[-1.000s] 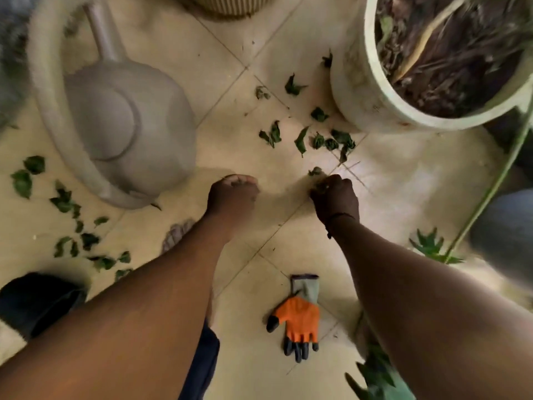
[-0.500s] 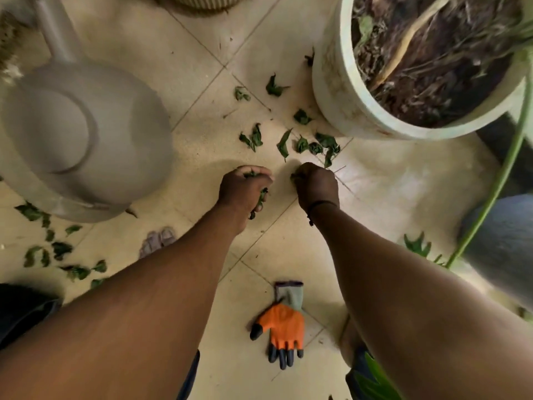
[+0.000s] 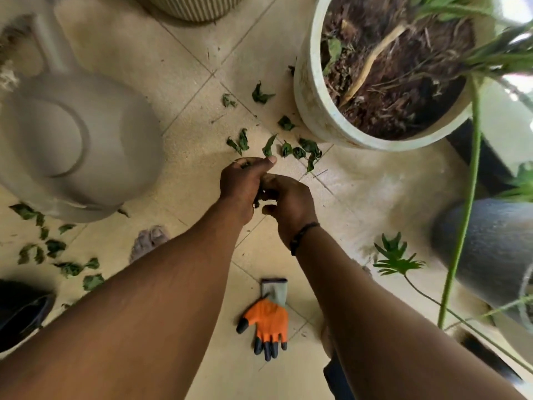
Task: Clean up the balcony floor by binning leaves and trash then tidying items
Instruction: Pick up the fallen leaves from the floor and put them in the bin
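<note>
- Left hand [image 3: 242, 186] curled, grip closed around a few green leaves, bits of them showing at the fingertips.
- Right hand [image 3: 288, 202] touching the left, fingers bent in a closed grip on dark leaf scraps between the two palms.
- Dark band [image 3: 302, 236] around the right wrist.
- Both hands held together above the tiled floor [image 3: 375, 197], just short of a scatter of loose leaves [image 3: 288, 145].
- That scatter lying on the floor between the hands and the white plant pot [image 3: 310, 90], some pieces right at the pot's base.
- Pot filled with dark soil, dry stems and a pale stick; long green stalk [image 3: 464, 215] bending down past its rim.
- Second patch of leaves [image 3: 57, 249] lying on the floor at the left, near the base of the grey watering can [image 3: 95, 145].
- Orange and grey glove [image 3: 268, 319] lying flat on the floor below the hands, fingertips dark, between the two forearms.
- Small split-leaf sprig [image 3: 395, 255] at the right, beside a dark round pot [image 3: 490, 246].
- Ribbed pot [image 3: 193, 7] at the top edge.
- Dark object [image 3: 20, 310] at the lower left edge, too blurred to name.
</note>
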